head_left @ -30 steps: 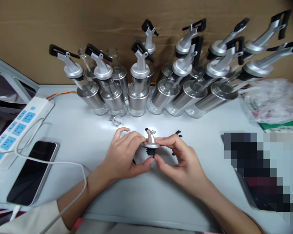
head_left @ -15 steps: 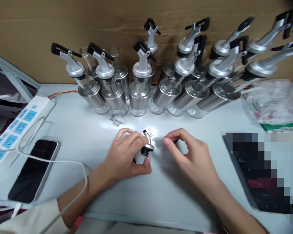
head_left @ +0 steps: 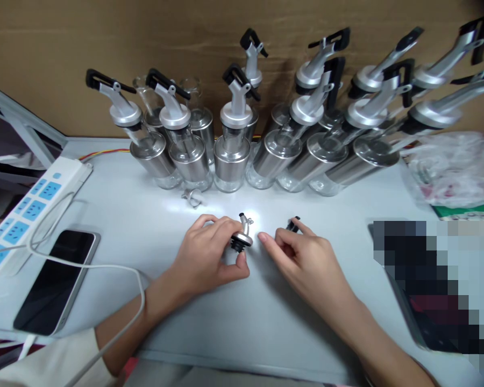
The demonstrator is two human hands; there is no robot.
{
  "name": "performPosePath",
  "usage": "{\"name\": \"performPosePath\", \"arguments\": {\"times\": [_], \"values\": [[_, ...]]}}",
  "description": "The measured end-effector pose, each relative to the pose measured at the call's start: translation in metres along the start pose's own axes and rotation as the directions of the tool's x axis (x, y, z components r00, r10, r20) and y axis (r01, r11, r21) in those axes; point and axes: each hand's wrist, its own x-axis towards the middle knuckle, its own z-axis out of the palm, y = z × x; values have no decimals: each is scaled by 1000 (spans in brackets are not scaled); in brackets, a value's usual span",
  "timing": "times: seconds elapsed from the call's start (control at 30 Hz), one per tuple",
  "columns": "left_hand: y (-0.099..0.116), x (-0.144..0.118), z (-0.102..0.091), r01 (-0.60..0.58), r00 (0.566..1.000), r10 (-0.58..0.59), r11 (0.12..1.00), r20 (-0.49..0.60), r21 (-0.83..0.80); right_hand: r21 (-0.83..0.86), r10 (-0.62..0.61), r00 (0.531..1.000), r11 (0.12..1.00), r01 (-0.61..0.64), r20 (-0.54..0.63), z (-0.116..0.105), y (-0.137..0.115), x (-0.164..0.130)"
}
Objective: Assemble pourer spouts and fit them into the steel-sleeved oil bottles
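My left hand (head_left: 207,258) pinches a small silver pourer spout with a black stopper (head_left: 242,239) just above the white table (head_left: 234,322). To its right, my right hand (head_left: 304,260) lies low over the table, index finger stretched toward the spout. A small black lever piece (head_left: 293,224) sticks out between the right hand's far fingers. Behind both hands stands a row of several glass bottles with steel sleeves and lever pourers (head_left: 230,156).
A loose metal clip (head_left: 191,198) lies in front of the bottles. On the left are a power strip (head_left: 32,207), a dark phone (head_left: 54,279) and a white cable (head_left: 116,269). A crumpled plastic bag (head_left: 452,161) and a blurred-out dark item (head_left: 435,279) sit right.
My right hand let go of the spout and moved right to the black lever piece on the table. My left hand kept the spout and lowered it slightly.
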Motion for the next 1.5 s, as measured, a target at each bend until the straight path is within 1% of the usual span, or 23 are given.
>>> {"name": "performPosePath", "arguments": {"times": [0.03,0.1,0.23,0.3,0.33,0.37,0.43,0.5,0.53,0.6,0.67,0.8,0.87,0.97,1.03,1.13,1.23,1.3,1.4,1.5], "values": [[0,0,0,-2,1000,2,1000,6,1,6,21,1000,1000,-21,16,0,0,0],[0,0,0,-12,1000,12,1000,8,6,49,20,998,999,-23,65,1,-1,0],[-1,1,1,-28,1000,28,999,0,27,175,-77,978,984,43,194,1,-7,-1],[-2,1,1,-23,1000,23,999,12,38,197,-109,969,978,66,219,0,-8,-1],[-2,1,1,-16,1000,15,999,24,40,184,-101,975,981,65,197,-1,-9,-1],[-2,1,2,-7,999,6,999,38,38,151,-78,985,987,55,151,-2,-8,-1],[-3,0,2,17,998,-18,1000,66,18,42,-20,1000,999,19,23,-4,-6,0],[-2,0,2,41,995,-40,999,95,-13,-75,0,997,997,-6,-77,-3,0,1],[-2,0,2,48,993,-45,998,106,-27,-122,-6,995,993,-6,-97,-2,3,2],[0,0,1,56,991,-50,997,124,-48,-181,-21,995,984,3,-99,1,10,3],[1,-1,1,66,990,-58,996,128,-55,-212,-38,997,977,21,-74,5,15,3],[0,-3,2,96,990,-87,992,112,-78,-224,-58,997,974,44,-55,7,15,3],[0,-3,2,92,992,-83,991,94,-101,-176,-49,997,984,37,-65,5,12,3],[0,-3,2,61,993,-47,990,111,-125,-28,-4,996,1000,1,-93,1,5,2],[0,-4,3,54,990,-35,990,137,-133,80,42,993,996,-33,-108,-1,0,1],[0,-6,4,71,990,-52,986,128,-152,205,81,992,977,-60,-96,-2,-4,-1],[-1,-7,5,96,990,-75,979,122,-182,267,55,994,963,-28,-94,-1,-4,-2],[0,-8,4,100,986,-70,975,153,-197,292,23,995,957,7,-99,0,-4,-2],[1,-7,1,78,979,-35,975,203,-208,332,-10,995,942,43,-98,1,-3,-3],[2,-7,-2,39,975,11,974,222,-222,365,-17,994,929,57,-112,1,-3,-3]]}}
